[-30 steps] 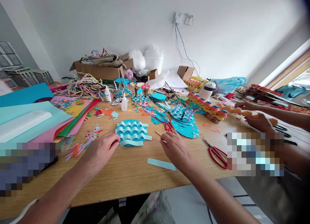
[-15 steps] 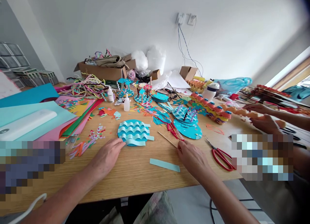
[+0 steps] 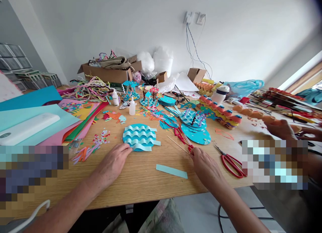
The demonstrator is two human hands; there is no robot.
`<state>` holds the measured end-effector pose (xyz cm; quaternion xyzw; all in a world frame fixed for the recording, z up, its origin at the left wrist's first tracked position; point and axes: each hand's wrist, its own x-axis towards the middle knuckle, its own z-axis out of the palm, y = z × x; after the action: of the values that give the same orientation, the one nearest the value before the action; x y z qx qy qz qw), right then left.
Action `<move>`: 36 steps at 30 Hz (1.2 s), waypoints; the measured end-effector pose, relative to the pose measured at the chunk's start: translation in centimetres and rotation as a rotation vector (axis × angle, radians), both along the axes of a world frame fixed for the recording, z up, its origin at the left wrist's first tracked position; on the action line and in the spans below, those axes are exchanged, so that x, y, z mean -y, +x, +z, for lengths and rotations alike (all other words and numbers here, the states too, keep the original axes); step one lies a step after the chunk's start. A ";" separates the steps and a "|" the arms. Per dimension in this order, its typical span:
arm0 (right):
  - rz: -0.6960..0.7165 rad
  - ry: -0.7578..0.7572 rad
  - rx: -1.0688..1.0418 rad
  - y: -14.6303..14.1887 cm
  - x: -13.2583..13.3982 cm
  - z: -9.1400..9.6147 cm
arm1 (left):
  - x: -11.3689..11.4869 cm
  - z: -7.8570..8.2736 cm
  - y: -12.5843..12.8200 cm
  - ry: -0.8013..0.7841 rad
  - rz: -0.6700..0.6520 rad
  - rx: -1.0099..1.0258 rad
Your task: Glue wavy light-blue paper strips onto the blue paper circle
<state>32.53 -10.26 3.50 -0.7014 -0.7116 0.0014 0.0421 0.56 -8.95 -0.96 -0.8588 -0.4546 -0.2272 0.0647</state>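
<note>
A round blue paper disc [image 3: 127, 141] lies on the table with several wavy light-blue paper strips across it. My left hand [image 3: 116, 159] pinches its lower left edge, at the end of the lowest strip; the fingertips partly cover that spot. Closed around a thin wooden stick [image 3: 178, 144], my right hand [image 3: 205, 163] rests to the right, the stick's free end pointing up and left toward the disc. Between my hands lies a flat, loose light-blue strip [image 3: 171, 171]. Red scissors [image 3: 232, 165] lie just right of my right hand.
Glue bottles [image 3: 132, 106] stand behind the disc. Paper scraps [image 3: 100, 137] and coloured sheets [image 3: 83, 125] spread leftward. Finished blue discs [image 3: 195, 134] are piled beyond my right hand. At right, another person's hand [image 3: 281, 129] touches an orange egg-carton strip [image 3: 266, 118].
My right hand has shifted slightly right with the stick, away from the disc. My left hand stays at the disc's edge. The other person's hands have moved along the egg-carton strip.
</note>
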 end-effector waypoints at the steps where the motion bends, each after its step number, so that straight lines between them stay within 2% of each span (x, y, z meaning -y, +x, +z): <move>1: -0.009 0.036 -0.046 0.1 0.1 0.0 | 0.0 -0.1 0.0 0.004 0.003 0.003; 4: 0.045 0.173 -0.240 0.2 0.9 0.4 | 0.0 -0.1 0.0 0.015 -0.002 0.010; 8: 0.252 0.338 -0.465 -1.1 2.6 1.5 | 0.0 0.0 0.0 0.031 -0.019 0.014; 12: 0.354 0.298 -0.631 -3.1 3.9 2.2 | 0.2 0.1 0.1 0.043 -0.029 0.002; 17: 0.465 0.239 -0.780 -4.4 4.2 2.2 | 0.3 0.2 0.2 0.018 0.004 -0.017; 24: 0.598 0.277 -0.760 -4.9 4.2 2.1 | 0.5 0.5 0.4 -0.025 0.007 -0.006; 31: 0.698 0.490 -0.635 -7.4 6.0 0.9 | 0.6 0.5 0.4 0.000 0.022 -0.029; 36: 0.672 0.535 -0.562 -9.6 6.3 0.1 | 0.7 0.5 0.6 0.004 0.043 -0.052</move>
<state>22.94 -16.52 3.61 -0.3712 -0.8342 0.0213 0.4073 1.19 -9.69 -0.48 -0.8543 -0.4705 -0.2046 0.0831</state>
